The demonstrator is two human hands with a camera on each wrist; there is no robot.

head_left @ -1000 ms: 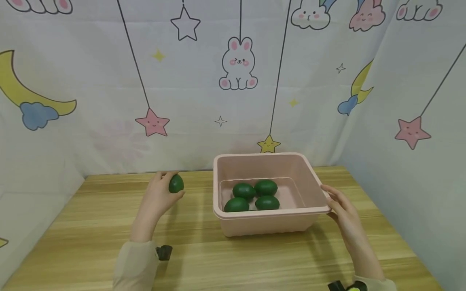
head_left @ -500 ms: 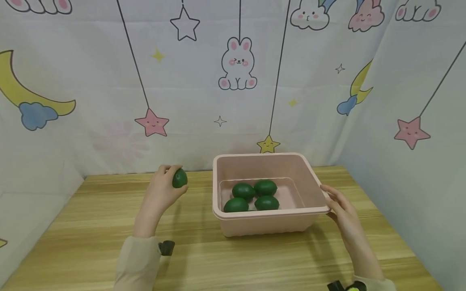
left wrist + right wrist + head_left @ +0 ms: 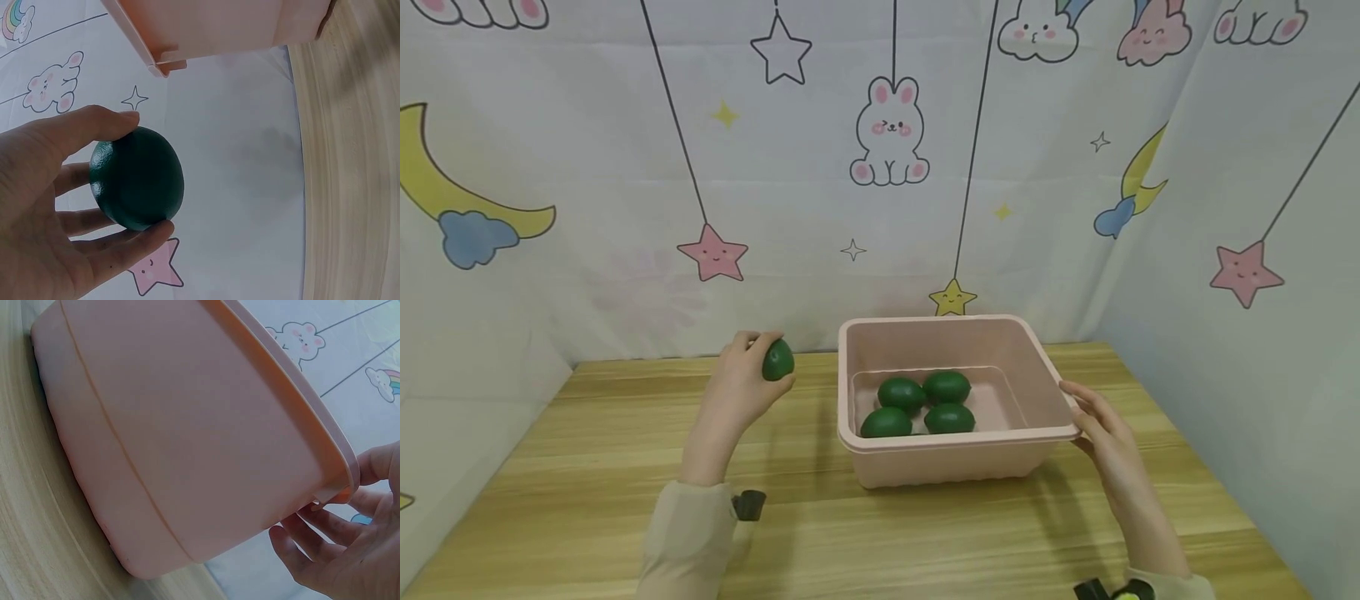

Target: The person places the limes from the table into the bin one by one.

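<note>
My left hand (image 3: 747, 383) holds a dark green avocado (image 3: 778, 360) between thumb and fingers, raised over the table to the left of a pink plastic bin (image 3: 955, 458). In the left wrist view the avocado (image 3: 139, 180) is smooth and rounded, with the thumb on one side and fingers round the other. Several more avocados, among them a front-right one (image 3: 950, 418), lie on the bin's floor, towards its left and middle. My right hand (image 3: 1108, 437) grips the bin's right rim near the front corner. In the right wrist view its fingers (image 3: 315, 540) reach under the rim.
The bin stands on a wood-grain table (image 3: 820, 533) close to the back. Behind the table hangs a white curtain (image 3: 805, 200) printed with rabbits, stars and moons, and similar cloth covers both sides. A small dark device (image 3: 748, 505) sits at the left wrist.
My left hand has risen slightly and moved a little to the right, towards the bin, carrying the avocado. The right hand and the bin have stayed in place.
</note>
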